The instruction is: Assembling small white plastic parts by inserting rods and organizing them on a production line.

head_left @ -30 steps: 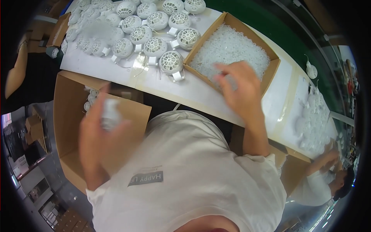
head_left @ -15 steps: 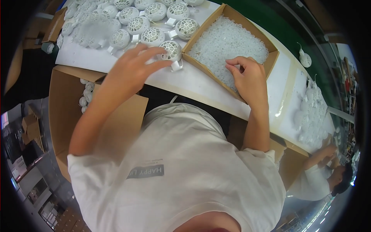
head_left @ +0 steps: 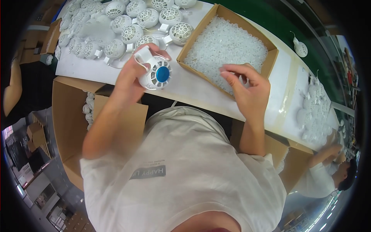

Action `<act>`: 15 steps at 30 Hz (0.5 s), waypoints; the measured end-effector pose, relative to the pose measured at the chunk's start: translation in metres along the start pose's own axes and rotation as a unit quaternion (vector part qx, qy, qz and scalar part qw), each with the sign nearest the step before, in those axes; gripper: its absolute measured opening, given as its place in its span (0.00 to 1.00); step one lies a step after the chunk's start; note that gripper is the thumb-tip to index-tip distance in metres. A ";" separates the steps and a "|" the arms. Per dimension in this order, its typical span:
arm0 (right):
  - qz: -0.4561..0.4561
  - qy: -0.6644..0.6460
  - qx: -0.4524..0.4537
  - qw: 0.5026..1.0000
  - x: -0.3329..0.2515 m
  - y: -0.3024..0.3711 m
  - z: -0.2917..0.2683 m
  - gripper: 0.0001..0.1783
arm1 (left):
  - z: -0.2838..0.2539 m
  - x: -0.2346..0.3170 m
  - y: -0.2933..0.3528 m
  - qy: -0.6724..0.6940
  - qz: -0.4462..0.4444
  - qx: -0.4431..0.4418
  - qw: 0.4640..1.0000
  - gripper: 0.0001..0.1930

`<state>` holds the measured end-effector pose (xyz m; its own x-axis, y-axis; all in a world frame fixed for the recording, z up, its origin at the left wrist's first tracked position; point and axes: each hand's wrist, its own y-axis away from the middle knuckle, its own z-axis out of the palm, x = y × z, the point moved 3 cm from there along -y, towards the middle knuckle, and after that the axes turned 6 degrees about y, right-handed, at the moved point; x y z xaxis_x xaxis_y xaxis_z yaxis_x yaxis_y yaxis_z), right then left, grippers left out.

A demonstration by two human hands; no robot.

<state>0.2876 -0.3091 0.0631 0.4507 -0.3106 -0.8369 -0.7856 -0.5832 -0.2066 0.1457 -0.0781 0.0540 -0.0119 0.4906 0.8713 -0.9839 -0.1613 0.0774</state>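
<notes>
My left hand [head_left: 133, 73] grips a white round vented housing [head_left: 154, 79] above the table's near edge. Its slotted side with a blue disc faces up toward me, and a thin white cord with a small white block hangs at its top. My right hand [head_left: 249, 83] is over the near right part of a cardboard tray [head_left: 205, 77] filled with small clear plastic pieces [head_left: 228, 42]. Thumb and forefinger are pinched together there; anything between them is too small to make out.
Many similar white housings [head_left: 147, 17] with cords cover the table's left side. More lie at the right [head_left: 315, 112], near a co-worker [head_left: 328, 174]. Below the table edge stands an open carton [head_left: 71, 116] with white round parts inside. Another person's arm [head_left: 13, 85] shows at far left.
My left hand has picked up a housing from the row beside the tray and turned it, so its blue disc shows. My right hand stays over the tray, shifted slightly.
</notes>
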 end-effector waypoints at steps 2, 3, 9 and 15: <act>-0.006 -0.057 -0.034 0.998 -0.002 -0.001 0.010 0.06 | 0.011 -0.011 0.002 0.230 -0.053 0.027 0.971 0.16; -0.011 -0.112 -0.063 0.992 -0.003 0.001 0.016 0.06 | 0.022 -0.012 0.003 0.243 -0.044 0.021 0.969 0.15; 0.003 -0.325 -0.083 0.942 -0.005 -0.002 0.028 0.06 | 0.057 -0.014 0.001 0.088 0.042 0.044 0.994 0.12; -0.017 0.178 0.019 0.984 0.021 -0.011 0.008 0.07 | 0.057 -0.024 -0.006 -0.071 0.083 0.113 0.988 0.13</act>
<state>0.3025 -0.3032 0.0434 0.5916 -0.5380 -0.6005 -0.7797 -0.5715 -0.2560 0.1623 -0.1379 0.0606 -0.1295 0.3184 0.9391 -0.9051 -0.4248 0.0193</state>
